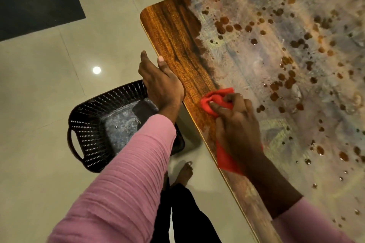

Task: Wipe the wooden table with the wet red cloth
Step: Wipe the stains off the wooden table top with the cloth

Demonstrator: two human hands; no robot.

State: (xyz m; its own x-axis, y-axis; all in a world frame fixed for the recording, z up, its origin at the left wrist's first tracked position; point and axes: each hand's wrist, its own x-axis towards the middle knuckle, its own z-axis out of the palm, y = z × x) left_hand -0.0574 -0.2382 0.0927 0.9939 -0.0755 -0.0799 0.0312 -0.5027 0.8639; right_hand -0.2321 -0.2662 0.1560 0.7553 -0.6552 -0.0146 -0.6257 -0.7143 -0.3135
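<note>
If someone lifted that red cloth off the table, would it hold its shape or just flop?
It would probably flop: the red cloth is bunched into soft folds under the right hand, and its loose end lies flat on the wooden table. It likely drags rather than slides, since it seems to be clearing the chalky film. Being wet, it may feel heavier than it looks.

Red cloth (215,102) bunched on the near edge of the smeared wooden table (173,31)

The cloth is bright red, crumpled into folds at its far end, with a flatter flap trailing toward the table's near edge; it lies right where clean wood meets grime. The table has a rounded corner and a thin pale edge; a strip along that edge shows glossy brown grain, while the rest is covered in a cloudy grey-white film dotted with dark brown spots and small wet beads
</note>
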